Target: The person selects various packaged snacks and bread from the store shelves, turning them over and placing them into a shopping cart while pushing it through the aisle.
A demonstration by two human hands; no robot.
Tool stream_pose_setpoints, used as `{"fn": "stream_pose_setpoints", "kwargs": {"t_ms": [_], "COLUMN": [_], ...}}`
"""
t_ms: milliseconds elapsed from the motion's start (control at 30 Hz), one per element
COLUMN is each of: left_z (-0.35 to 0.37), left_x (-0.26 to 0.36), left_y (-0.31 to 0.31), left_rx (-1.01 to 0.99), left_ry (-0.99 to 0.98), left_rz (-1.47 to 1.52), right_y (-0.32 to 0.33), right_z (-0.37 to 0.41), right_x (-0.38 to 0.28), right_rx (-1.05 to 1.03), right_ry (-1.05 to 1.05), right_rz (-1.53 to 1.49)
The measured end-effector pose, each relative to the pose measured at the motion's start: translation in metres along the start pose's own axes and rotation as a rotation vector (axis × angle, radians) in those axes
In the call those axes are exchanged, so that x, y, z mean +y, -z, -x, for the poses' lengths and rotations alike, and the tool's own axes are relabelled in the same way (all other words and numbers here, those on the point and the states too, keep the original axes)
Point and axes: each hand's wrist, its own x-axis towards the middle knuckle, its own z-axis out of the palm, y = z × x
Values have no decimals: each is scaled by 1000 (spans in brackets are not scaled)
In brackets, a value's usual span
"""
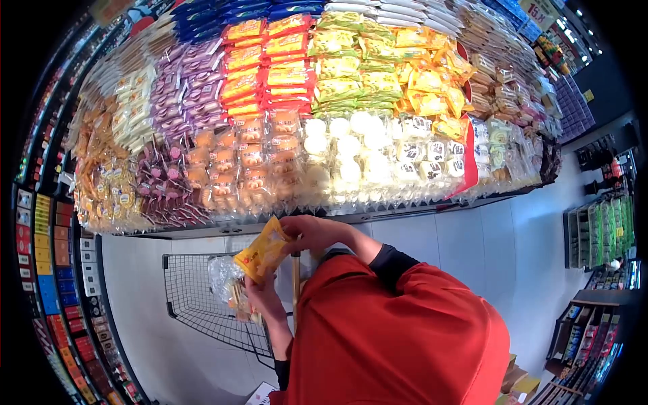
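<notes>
A yellow snack packet point(262, 251) with a clear window sits tilted between both my hands, above the shopping cart. My right hand point(314, 233) grips its upper right side, with the fingers curled over the edge. From below, my left hand point(264, 297) holds the lower end; part of its fingers is hidden behind the packet. Under them, the wire cart point(196, 287) contains clear plastic wrapping point(225, 273) and some small wrapped goods point(239, 300) that I cannot make out. The cart's handle point(295, 287) is close to my body.
A wide display counter ahead is piled with wrapped snacks: purple packs point(189, 77), red-orange packs point(244, 71), green-yellow packs point(337, 64), yellow packs point(428, 88) and white round cakes point(347, 145). Shelves of boxes point(67, 283) line the left; racks point(601, 233) stand right. Cartons point(518, 381) lie behind me.
</notes>
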Motion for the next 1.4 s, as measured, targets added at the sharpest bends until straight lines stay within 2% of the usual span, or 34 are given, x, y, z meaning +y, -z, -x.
{"fn": "stream_pose_setpoints", "kwargs": {"t_ms": [33,67,133,200,267,333,367,400,467,567,600,667,733,767,833,867,900,933,967,1000,1033,1067,1100,1133,1167,1233,1367,1400], "left_z": [-1,-5,-11,-4,-7,-9,-10,-9,-8,1,1,-3,1,-1,1,-2,-2,-3,-3,1,2,4,12,16,21,30,42,45], "left_x": [1,-8,-36,-25,-44,-62,-67,-73,-82,-71,-76,-85,-76,-83,-76,-79,-81,-84,-91,-84,-87,-102,-96,-89,-95,-98,-114,-117], "left_y": [-2,-3,-5,-20,-24,-21,-23,-24,-23,-23,-22,-19,-30,-32,-46,-52,-61,-70,-79,-93,-101,-111,-120,-128,-134,-141,-149,-150], "left_rx": [-53,-72,-168,-204,-305,-346,-372,-391,-381,-299,-289,-248,-202,-181,-101,-77,-74,-68,-49,-22,-30,-25,-1,-10,18,42,119,124], "left_ry": [-35,-39,-108,-73,-49,-43,-21,3,-30,-42,-44,-2,43,42,81,136,86,63,68,17,23,-24,-15,-10,-6,22,43,32], "left_rz": [-68,-69,74,86,19,47,100,149,106,64,57,-6,90,162,231,191,135,109,174,154,178,261,260,259,249,262,283,284], "right_y": [2,7,15,22,41,54,70,90,133,221,258,311,372,396,432,473,488,490,484,511,519,520,534,524,513,476,456,444], "right_z": [3,7,22,43,67,96,111,127,162,183,197,197,199,193,188,194,194,189,183,191,188,182,181,176,173,159,151,151], "right_x": [4,6,8,6,9,-4,-11,-18,-43,-65,-61,-72,-61,-58,-48,-15,-13,-6,-16,5,14,13,20,10,2,-23,-31,-39], "right_rx": [31,50,89,198,223,353,446,533,836,1186,1312,1463,1548,1540,1595,1545,1606,1656,1594,1480,1519,1478,1498,1453,1491,1573,1644,1599], "right_ry": [85,85,70,108,-139,84,92,101,-5,260,143,333,331,388,273,241,18,-12,-70,-96,-35,82,104,103,-21,-128,-60,-35], "right_rz": [30,34,113,99,366,-181,-178,-181,18,180,265,216,222,232,349,395,677,792,684,678,961,927,962,935,944,1056,1024,945]}}
